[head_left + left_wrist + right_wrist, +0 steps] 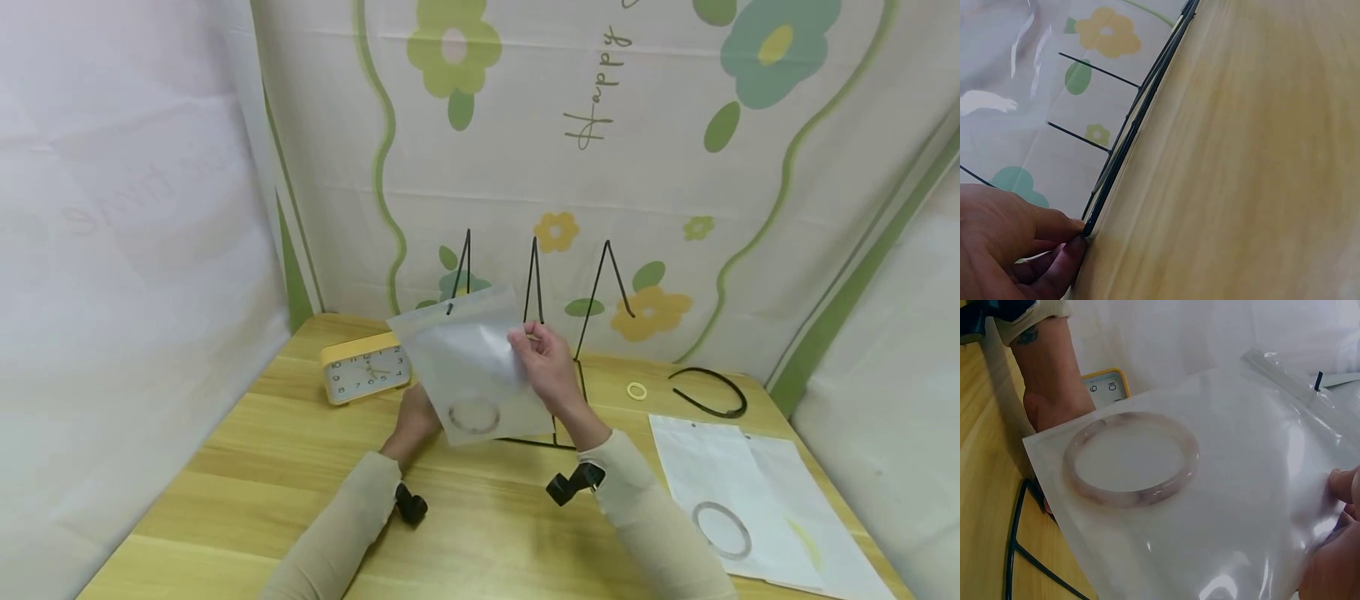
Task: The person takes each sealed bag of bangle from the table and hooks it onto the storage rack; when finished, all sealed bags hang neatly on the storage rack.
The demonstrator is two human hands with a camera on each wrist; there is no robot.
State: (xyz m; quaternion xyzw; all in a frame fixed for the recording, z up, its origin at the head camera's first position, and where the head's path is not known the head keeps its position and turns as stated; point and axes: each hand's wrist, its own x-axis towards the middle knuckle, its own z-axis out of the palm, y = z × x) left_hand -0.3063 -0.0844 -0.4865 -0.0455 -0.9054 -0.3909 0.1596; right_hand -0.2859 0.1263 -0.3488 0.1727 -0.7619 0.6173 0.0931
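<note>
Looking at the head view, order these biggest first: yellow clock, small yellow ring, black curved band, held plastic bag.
Largest to smallest:
1. Plastic bag
2. Yellow clock
3. Black curved band
4. Small yellow ring

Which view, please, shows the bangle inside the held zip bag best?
The right wrist view: the mottled bangle appears large and whole through the zip bag. The head view shows it small and hazy; the left wrist view omits it.

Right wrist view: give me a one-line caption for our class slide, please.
A clear bag in the right-hand grip, a pale bangle inside, a clock partly visible behind.
</note>
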